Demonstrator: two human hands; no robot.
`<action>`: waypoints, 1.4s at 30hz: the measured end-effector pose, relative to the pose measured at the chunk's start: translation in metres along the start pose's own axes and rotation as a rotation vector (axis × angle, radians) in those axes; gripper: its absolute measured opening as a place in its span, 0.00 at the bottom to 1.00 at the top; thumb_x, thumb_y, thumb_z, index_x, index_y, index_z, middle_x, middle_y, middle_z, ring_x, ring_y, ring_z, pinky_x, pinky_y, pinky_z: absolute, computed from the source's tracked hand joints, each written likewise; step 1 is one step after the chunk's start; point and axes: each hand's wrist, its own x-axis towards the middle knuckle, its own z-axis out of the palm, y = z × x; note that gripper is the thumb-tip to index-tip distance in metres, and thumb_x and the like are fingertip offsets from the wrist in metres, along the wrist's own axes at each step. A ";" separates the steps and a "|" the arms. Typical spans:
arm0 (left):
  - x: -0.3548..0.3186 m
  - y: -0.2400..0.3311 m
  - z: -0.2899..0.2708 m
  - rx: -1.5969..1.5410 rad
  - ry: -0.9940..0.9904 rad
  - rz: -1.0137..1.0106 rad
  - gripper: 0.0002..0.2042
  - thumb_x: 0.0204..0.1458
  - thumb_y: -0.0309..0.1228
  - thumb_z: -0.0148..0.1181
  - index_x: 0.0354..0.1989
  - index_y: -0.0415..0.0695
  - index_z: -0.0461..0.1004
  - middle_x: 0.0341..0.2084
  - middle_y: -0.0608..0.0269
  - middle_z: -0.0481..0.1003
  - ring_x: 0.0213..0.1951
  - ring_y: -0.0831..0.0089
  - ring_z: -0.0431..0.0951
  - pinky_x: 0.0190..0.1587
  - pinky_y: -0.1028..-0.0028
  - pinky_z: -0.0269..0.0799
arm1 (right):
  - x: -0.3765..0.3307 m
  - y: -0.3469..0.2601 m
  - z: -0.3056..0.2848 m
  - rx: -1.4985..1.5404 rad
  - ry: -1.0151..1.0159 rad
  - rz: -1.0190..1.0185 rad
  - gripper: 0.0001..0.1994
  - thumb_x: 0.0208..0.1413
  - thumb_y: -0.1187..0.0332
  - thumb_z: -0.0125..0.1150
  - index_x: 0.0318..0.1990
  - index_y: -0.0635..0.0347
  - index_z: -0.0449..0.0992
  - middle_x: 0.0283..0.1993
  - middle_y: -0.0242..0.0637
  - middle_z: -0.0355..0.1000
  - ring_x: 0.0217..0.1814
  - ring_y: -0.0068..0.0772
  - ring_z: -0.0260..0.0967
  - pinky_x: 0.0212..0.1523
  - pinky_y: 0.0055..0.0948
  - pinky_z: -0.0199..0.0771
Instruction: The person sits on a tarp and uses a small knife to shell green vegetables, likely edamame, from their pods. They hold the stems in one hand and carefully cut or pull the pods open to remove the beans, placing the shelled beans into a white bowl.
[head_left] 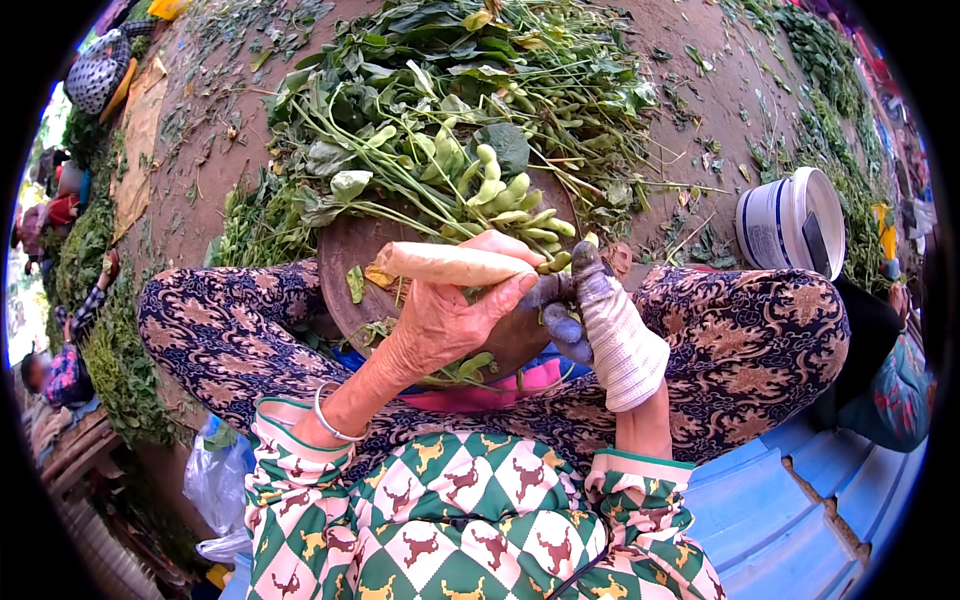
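Note:
My left hand (445, 320), bare but for a pale beige cover along its index finger, is closed in a pinch at the lower end of a cluster of green soybean pods (505, 200). The stem it grips is mostly hidden by the fingers. Close against it, my right hand (600, 315) wears a white knit glove with dark grey-purple fingers. Its fingers are closed around a green pod, whose tip (591, 239) shows above the thumb. Beneath both hands lies a round brown board or basin (345, 240), with loose leaves on it.
A large heap of soybean plants (430, 60) lies ahead on the brown ground. To the right a white bucket (790, 215) tilts on its side. Blue slatted surface (740, 500) lies at lower right, a clear plastic bag (215, 480) at lower left. Other people sit at the far left.

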 end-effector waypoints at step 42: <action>-0.017 0.007 0.022 -0.212 0.252 -0.384 0.05 0.49 0.26 0.60 0.33 0.38 0.74 0.24 0.66 0.74 0.29 0.78 0.73 0.36 0.77 0.68 | 0.009 0.022 0.017 -1.001 0.384 -0.544 0.12 0.42 0.67 0.68 0.33 0.61 0.73 0.24 0.47 0.73 0.26 0.47 0.73 0.27 0.36 0.72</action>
